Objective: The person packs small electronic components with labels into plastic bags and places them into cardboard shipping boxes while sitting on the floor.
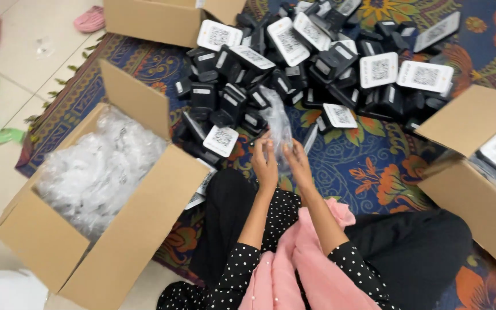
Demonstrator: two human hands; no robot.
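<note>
My left hand [266, 162] and my right hand [297, 160] are raised side by side over the patterned rug, both pinching the lower end of a clear plastic bag [277, 124] that stands up between them. Whether anything is inside the bag cannot be told. Just beyond the bag lies a big heap of small black devices with white square labels [294, 69]. My black trousers and a pink cloth lie beneath my forearms.
An open cardboard box [144, 212] full of clear plastic bags [96, 169] stands at my left. Another open box [477, 172] holding labelled devices is at the right. A third box [156, 20] sits at the back. Pink slippers [90, 19] lie on the tiled floor.
</note>
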